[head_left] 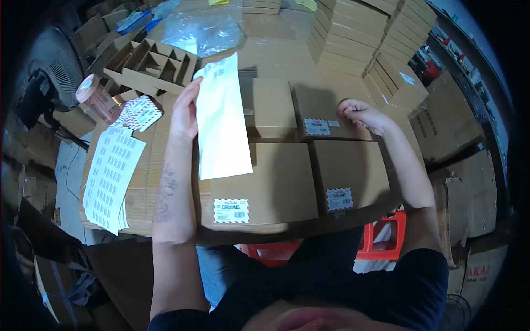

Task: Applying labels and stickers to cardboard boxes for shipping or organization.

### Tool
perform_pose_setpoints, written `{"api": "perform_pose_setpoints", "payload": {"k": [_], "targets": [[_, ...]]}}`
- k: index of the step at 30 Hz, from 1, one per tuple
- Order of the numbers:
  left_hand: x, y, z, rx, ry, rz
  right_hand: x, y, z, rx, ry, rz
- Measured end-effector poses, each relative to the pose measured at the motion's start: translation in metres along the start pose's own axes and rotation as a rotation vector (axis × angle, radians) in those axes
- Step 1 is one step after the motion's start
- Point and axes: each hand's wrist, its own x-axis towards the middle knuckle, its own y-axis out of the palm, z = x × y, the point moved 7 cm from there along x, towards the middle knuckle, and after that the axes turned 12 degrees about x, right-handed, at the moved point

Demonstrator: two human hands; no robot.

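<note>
My left hand point(185, 112) grips a long white paper sheet point(223, 124) by its left edge, holding it up over the boxes. Faint small print shows near the sheet's top. Four-square below lie flat brown cartons: a near left carton point(279, 174), a near right carton point(356, 171), a far left carton point(273, 102), partly behind the sheet, and a far right carton point(320, 99). Airmail-bordered labels point(231, 211) show on three of them. My right hand point(361, 116) is pinched at the far right carton, beside a small white sticker point(334, 123); anything between its fingertips is too small to name.
Printed sticker sheets point(113, 176) lie at the left, below a pile of bordered labels point(138, 113) and a pink-tinted plastic jar point(99, 99). Behind are cardboard dividers point(157, 66), clear plastic wrap point(204, 33) and stacked cartons point(350, 36). A fan point(58, 69) stands far left.
</note>
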Motion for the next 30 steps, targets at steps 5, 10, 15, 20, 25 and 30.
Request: {"api": "perform_pose_setpoints", "payload": {"k": [5,10,15,20,25,30], "targets": [[-0.001,0.009,0.005,0.092,-0.142,0.150,0.029,0.041,0.052,-0.064,-0.186,-0.046],[-0.024,0.044,-0.009,0.086,-0.212,0.411,0.054,0.173,0.100,0.041,-0.316,0.258],[-0.031,0.043,-0.004,0.176,-0.332,0.369,0.075,0.218,0.092,-0.070,-0.767,0.303],[-0.046,0.048,-0.012,0.165,-0.468,0.281,0.057,0.218,0.084,0.049,-0.749,0.237],[-0.051,0.045,-0.007,0.278,-0.554,0.386,0.049,0.225,0.091,-0.178,-0.924,0.255],[-0.058,0.045,-0.010,0.285,-0.552,0.349,0.036,0.230,0.096,-0.235,-1.099,0.205]]}}
